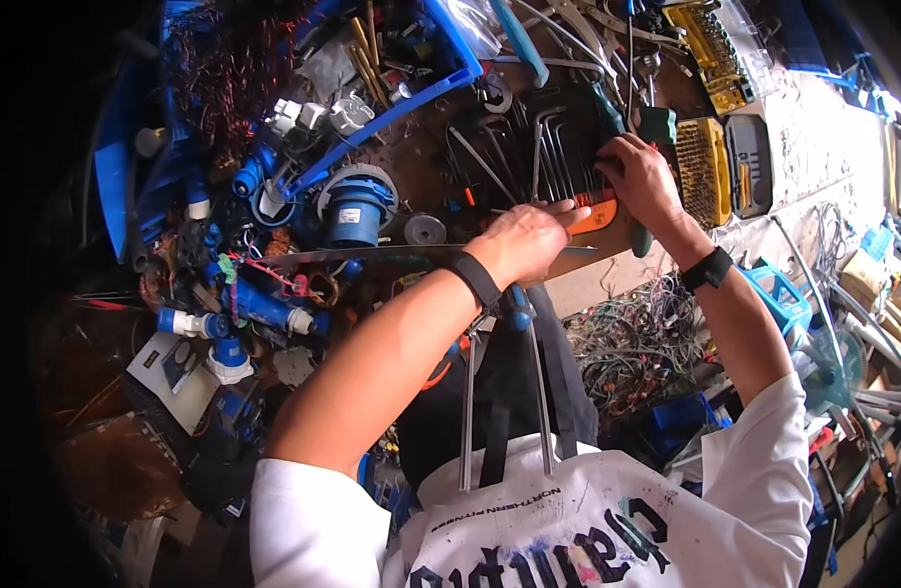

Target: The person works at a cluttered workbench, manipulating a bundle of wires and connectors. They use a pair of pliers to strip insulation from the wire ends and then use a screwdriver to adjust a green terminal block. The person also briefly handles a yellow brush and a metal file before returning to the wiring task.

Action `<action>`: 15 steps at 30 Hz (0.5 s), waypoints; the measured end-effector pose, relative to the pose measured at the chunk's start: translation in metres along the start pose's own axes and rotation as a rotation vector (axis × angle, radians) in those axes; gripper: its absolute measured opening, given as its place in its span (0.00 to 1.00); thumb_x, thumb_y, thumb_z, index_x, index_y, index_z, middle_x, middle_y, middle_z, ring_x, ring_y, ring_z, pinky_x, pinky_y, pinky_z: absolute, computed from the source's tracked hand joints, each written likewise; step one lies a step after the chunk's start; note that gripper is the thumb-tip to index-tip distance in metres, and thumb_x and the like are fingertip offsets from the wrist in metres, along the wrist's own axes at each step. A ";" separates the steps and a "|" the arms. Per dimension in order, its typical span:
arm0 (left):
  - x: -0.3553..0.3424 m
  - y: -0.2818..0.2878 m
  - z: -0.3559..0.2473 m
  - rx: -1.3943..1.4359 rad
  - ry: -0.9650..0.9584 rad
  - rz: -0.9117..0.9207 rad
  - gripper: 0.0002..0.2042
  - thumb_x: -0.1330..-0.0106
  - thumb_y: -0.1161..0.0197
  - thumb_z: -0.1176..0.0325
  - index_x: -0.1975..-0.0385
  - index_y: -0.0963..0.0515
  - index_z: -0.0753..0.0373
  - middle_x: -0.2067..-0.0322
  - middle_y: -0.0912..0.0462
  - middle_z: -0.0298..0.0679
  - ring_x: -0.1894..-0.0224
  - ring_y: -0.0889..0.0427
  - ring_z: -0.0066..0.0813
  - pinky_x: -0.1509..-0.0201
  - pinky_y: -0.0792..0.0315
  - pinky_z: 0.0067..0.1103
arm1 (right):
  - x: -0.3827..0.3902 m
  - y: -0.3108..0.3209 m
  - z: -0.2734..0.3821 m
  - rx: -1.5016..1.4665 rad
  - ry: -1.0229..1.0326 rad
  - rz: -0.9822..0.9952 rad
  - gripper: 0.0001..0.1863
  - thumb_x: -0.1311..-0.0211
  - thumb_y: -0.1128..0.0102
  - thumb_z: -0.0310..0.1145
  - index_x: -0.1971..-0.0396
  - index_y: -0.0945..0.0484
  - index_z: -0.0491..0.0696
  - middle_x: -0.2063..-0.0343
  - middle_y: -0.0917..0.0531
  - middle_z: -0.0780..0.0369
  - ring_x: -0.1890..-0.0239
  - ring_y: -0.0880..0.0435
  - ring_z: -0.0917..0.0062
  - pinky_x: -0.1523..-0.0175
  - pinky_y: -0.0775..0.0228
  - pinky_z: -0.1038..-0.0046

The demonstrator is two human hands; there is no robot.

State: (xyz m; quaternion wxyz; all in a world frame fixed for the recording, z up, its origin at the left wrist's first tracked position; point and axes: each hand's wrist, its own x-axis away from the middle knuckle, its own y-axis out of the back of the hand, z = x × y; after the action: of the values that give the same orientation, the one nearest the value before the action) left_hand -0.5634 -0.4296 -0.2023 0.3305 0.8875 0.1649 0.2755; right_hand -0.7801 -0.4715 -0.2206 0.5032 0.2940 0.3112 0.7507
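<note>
Before me lies a hex key set (560, 157), several dark L-shaped keys in a black case with an orange part (593, 218) at its near edge. My left hand (529, 238) is closed at that near edge, its fingers pointing right against the orange part; its palm side is hidden. At the case's right side my right hand (648, 178) has its fingers bent and pinched beside the keys. What they hold, if anything, is too small to make out. A green-handled tool (641, 238) lies under my right wrist.
Yellow bit cases (703, 171) stand to the right. On the left are a blue industrial plug (356, 208), a blue tray's rim (387, 113) and a metal disc (425, 230). A long thin metal strip (372, 252) lies along the near edge. Tangled wires (632, 338) heap below.
</note>
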 end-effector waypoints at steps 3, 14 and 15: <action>0.001 0.000 0.002 -0.080 -0.056 0.010 0.31 0.49 0.39 0.79 0.40 0.32 0.63 0.36 0.35 0.48 0.36 0.32 0.38 0.35 0.33 0.29 | -0.001 -0.001 0.000 -0.014 0.006 -0.027 0.07 0.47 0.37 0.28 0.68 0.22 0.44 0.67 0.20 0.56 0.62 0.20 0.60 0.57 0.28 0.64; 0.002 -0.001 0.001 -0.071 -0.057 -0.010 0.28 0.49 0.40 0.79 0.43 0.29 0.63 0.36 0.35 0.46 0.36 0.32 0.39 0.35 0.33 0.29 | -0.004 0.001 0.003 -0.011 0.040 -0.103 0.06 0.46 0.36 0.30 0.70 0.22 0.45 0.68 0.20 0.58 0.64 0.20 0.60 0.59 0.27 0.65; 0.002 -0.004 0.002 -0.065 -0.063 -0.026 0.28 0.48 0.41 0.79 0.43 0.29 0.63 0.36 0.35 0.46 0.36 0.32 0.39 0.35 0.33 0.29 | -0.004 0.000 0.003 -0.012 0.033 -0.099 0.06 0.46 0.36 0.30 0.70 0.21 0.45 0.68 0.20 0.58 0.64 0.20 0.60 0.59 0.27 0.65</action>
State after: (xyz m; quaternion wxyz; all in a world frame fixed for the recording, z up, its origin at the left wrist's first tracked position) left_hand -0.5605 -0.4266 -0.2057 0.3680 0.8822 0.1569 0.2483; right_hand -0.7762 -0.4749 -0.2194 0.5361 0.2630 0.3292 0.7315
